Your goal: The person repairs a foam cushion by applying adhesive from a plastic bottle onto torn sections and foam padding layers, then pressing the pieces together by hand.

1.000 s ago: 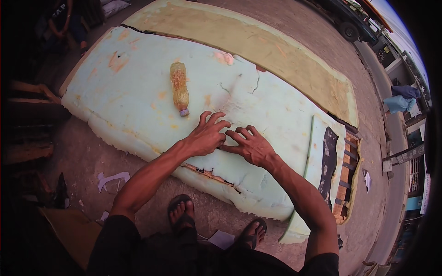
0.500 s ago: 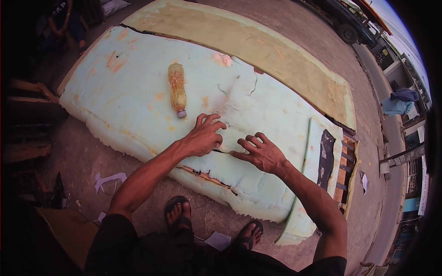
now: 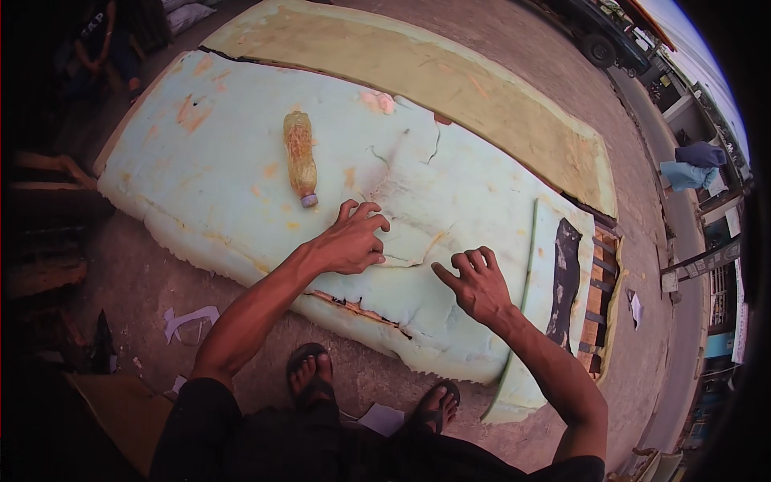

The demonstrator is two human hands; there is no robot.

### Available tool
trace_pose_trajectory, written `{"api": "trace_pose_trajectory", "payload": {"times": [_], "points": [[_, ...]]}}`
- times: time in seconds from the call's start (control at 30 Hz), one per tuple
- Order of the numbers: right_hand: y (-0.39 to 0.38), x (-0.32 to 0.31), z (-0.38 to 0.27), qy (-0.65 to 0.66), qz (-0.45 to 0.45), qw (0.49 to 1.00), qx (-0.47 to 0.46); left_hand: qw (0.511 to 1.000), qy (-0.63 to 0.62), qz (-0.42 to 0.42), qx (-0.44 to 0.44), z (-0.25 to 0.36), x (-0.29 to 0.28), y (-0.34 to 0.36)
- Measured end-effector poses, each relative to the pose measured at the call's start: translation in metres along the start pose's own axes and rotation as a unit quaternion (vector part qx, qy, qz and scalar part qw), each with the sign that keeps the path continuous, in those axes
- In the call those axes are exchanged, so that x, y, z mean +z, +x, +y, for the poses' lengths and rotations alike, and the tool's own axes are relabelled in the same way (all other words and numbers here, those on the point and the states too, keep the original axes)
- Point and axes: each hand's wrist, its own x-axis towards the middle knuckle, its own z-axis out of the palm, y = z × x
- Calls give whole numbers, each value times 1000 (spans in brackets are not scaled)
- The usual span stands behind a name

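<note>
A jagged slit [image 3: 399, 263] lies in the pale foam pad [image 3: 233, 173], between the hands and toward the near edge. Its long axis runs roughly along that edge, then bends toward the far one. The left hand [image 3: 353, 239] is nearer, thumb at the slit's left end — touching or not, I cannot tell; the right hand [image 3: 476, 283] is just beyond the bend. Both have thumbs apart from curled fingers, nothing visible between. Earlier the hands nearly met; now they are well apart — more slit shows.
</note>
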Motion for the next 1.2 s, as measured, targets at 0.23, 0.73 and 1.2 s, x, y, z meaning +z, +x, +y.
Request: {"api": "trace_pose_trajectory", "payload": {"times": [0.23, 0.73, 1.2], "points": [[-5, 25, -25, 241, 37, 960, 141, 994, 11, 94, 55, 32, 38, -8], [21, 49, -36, 218, -1, 967, 130, 998, 8, 61, 9, 35, 47, -2], [50, 58, -1, 333, 78, 913, 221, 992, 6, 129, -5, 45, 57, 31]]}}
